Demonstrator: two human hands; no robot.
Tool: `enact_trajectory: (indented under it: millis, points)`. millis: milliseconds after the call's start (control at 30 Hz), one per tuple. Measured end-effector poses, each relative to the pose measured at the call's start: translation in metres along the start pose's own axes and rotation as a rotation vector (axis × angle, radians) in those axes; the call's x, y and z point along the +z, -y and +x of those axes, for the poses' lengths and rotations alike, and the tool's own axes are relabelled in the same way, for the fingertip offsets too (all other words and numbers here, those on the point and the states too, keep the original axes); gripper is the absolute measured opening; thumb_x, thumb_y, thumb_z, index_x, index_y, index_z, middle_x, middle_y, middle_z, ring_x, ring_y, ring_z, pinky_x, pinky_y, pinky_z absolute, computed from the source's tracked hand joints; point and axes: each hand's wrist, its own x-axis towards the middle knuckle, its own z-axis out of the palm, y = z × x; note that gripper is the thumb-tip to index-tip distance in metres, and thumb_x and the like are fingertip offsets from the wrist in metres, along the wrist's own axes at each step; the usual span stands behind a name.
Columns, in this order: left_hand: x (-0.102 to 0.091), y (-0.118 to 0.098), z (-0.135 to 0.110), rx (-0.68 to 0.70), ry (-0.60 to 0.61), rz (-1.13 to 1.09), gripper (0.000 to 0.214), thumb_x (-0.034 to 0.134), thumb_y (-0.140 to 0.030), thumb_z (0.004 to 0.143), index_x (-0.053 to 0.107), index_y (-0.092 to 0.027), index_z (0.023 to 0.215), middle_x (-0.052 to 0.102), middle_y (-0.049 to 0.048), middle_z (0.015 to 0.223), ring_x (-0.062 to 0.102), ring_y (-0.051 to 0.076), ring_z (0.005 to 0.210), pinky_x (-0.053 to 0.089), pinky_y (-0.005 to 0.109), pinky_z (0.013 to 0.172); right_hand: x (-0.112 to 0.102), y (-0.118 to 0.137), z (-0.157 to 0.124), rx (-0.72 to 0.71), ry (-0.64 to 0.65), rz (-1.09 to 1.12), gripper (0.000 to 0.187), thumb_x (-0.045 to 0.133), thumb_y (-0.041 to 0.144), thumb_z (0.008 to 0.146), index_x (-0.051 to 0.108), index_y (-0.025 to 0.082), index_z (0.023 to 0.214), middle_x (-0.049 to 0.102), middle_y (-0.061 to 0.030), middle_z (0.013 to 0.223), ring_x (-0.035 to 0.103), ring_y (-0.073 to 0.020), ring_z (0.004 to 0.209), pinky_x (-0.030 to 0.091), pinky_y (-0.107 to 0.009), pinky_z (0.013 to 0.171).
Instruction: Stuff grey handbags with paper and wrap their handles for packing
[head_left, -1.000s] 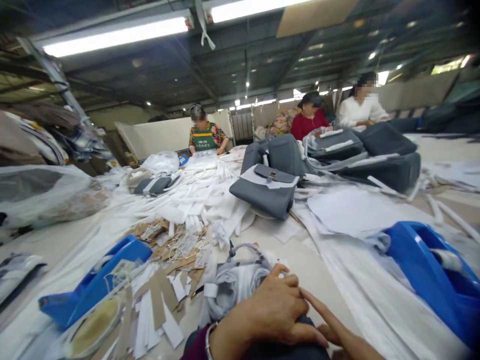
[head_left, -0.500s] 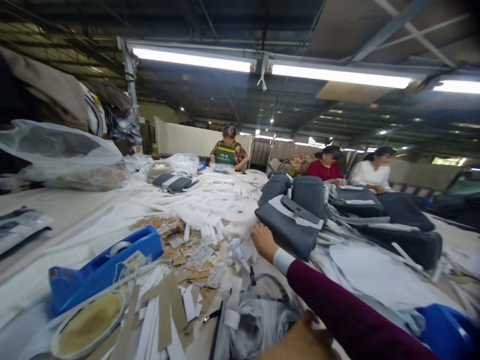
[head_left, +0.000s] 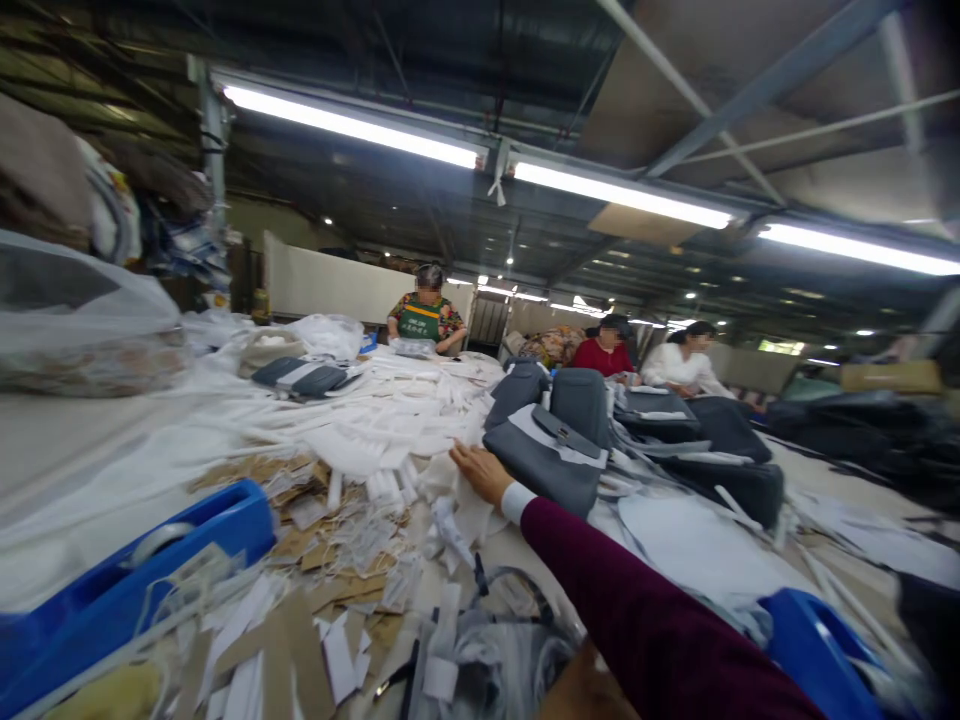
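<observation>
My right hand, in a maroon sleeve with a pale cuff, reaches out over the worktable. Its fingers are stretched forward at the edge of the white wrapping scraps, and nothing shows held in them. Just right of it lies a dark grey handbag with a flap and white sheet around it. At the bottom edge my left hand is mostly hidden beneath the right sleeve, its fingers not visible. Beside it are clear plastic bags with dark straps.
A blue tape dispenser stands left, another blue object right. Cardboard pieces and strings litter the table. More grey bags are stacked to the right. Three people sit across the table, one in a green apron.
The view has swung right, so things appear farther left. My right hand's fingers look straighter than before. My left hand has sunk lower, more hidden behind the sleeve.
</observation>
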Motion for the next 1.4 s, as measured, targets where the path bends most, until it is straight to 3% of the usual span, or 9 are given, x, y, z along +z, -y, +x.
enact_trajectory:
  millis: [67, 167, 267, 467, 600, 700, 800, 967, 1400]
  points:
    - [0.006, 0.004, 0.008, 0.062, 0.051, 0.051, 0.010, 0.061, -0.029, 0.082, 0.071, -0.030, 0.080, 0.067, -0.0044, 0.063, 0.061, 0.015, 0.066, 0.048, 0.037, 0.078, -0.018, 0.001, 0.000, -0.015, 0.010, 0.000, 0.033, 0.031, 0.009, 0.094, 0.050, 0.015, 0.120, 0.060, -0.0117, 0.117, 0.056, -0.0188, 0.100, 0.045, -0.027, 0.076]
    - [0.014, 0.018, 0.013, 0.183, 0.090, 0.161, 0.031, 0.063, -0.026, 0.082, 0.056, -0.020, 0.053, 0.058, -0.0053, 0.050, 0.054, 0.011, 0.061, 0.045, 0.031, 0.079, -0.045, 0.003, -0.001, -0.024, -0.014, 0.011, 0.025, 0.037, 0.011, 0.092, 0.056, 0.017, 0.107, 0.062, -0.0071, 0.108, 0.057, -0.0169, 0.092, 0.043, -0.025, 0.067]
    - [0.018, 0.029, 0.011, 0.286, 0.056, 0.256, 0.043, 0.064, -0.036, 0.083, 0.048, -0.018, 0.048, 0.048, -0.0060, 0.044, 0.049, 0.010, 0.059, 0.042, 0.029, 0.081, -0.077, 0.007, -0.026, 0.014, -0.189, 0.096, 0.012, 0.047, 0.017, 0.089, 0.058, 0.019, 0.094, 0.063, -0.0041, 0.099, 0.055, -0.0177, 0.087, 0.041, -0.026, 0.068]
    - [-0.021, 0.001, -0.004, 0.163, 0.078, 0.139, 0.049, 0.058, -0.067, 0.074, 0.058, -0.019, 0.062, 0.058, -0.0024, 0.063, 0.052, 0.016, 0.076, 0.034, 0.039, 0.100, -0.134, 0.005, -0.176, 0.320, -0.654, 0.442, 0.015, 0.047, 0.029, 0.091, 0.055, 0.017, 0.093, 0.061, -0.0081, 0.096, 0.050, -0.0216, 0.095, 0.040, -0.033, 0.087]
    - [-0.058, -0.021, 0.005, 0.059, 0.271, 0.019, 0.044, 0.048, -0.059, 0.086, 0.059, -0.019, 0.071, 0.061, -0.0002, 0.074, 0.053, 0.017, 0.086, 0.031, 0.039, 0.103, -0.114, -0.008, -0.292, 0.672, -0.661, 0.772, 0.042, 0.050, 0.019, 0.086, 0.044, 0.013, 0.127, 0.060, -0.0070, 0.101, 0.054, -0.0187, 0.087, 0.042, -0.033, 0.084]
    - [-0.068, -0.024, 0.017, 0.024, 0.384, -0.007, 0.043, 0.043, -0.056, 0.089, 0.059, -0.019, 0.074, 0.061, 0.0003, 0.078, 0.052, 0.018, 0.088, 0.029, 0.041, 0.104, -0.078, -0.005, -0.359, 0.748, -0.570, 0.951, 0.070, 0.054, 0.014, 0.080, 0.027, 0.018, 0.144, 0.056, -0.0077, 0.117, 0.053, -0.0183, 0.099, 0.040, -0.036, 0.093]
    - [-0.071, -0.024, 0.023, 0.003, 0.449, -0.028, 0.039, 0.044, -0.054, 0.090, 0.059, -0.020, 0.076, 0.060, 0.0001, 0.078, 0.051, 0.018, 0.086, 0.029, 0.042, 0.103, -0.050, 0.006, -0.400, 0.723, -0.379, 1.103, 0.051, 0.054, 0.014, 0.081, 0.052, 0.019, 0.131, 0.058, -0.0065, 0.112, 0.054, -0.0182, 0.100, 0.040, -0.035, 0.095]
    - [-0.075, -0.025, 0.027, -0.005, 0.494, -0.043, 0.037, 0.040, -0.052, 0.091, 0.060, -0.021, 0.082, 0.064, 0.0015, 0.083, 0.052, 0.021, 0.089, 0.027, 0.044, 0.102, -0.029, 0.018, -0.412, 0.717, -0.294, 1.257, 0.039, 0.057, 0.011, 0.079, 0.064, 0.019, 0.117, 0.059, -0.0058, 0.106, 0.056, -0.0182, 0.100, 0.041, -0.034, 0.095]
    - [-0.072, -0.024, 0.028, -0.060, 0.542, -0.071, 0.046, 0.033, -0.059, 0.091, 0.059, -0.022, 0.082, 0.062, 0.0032, 0.083, 0.050, 0.023, 0.090, 0.026, 0.046, 0.099, -0.008, 0.032, -0.358, 0.488, -0.128, 1.513, 0.047, 0.060, 0.006, 0.069, 0.066, 0.019, 0.114, 0.067, -0.0047, 0.114, 0.060, -0.0198, 0.101, 0.043, -0.027, 0.088]
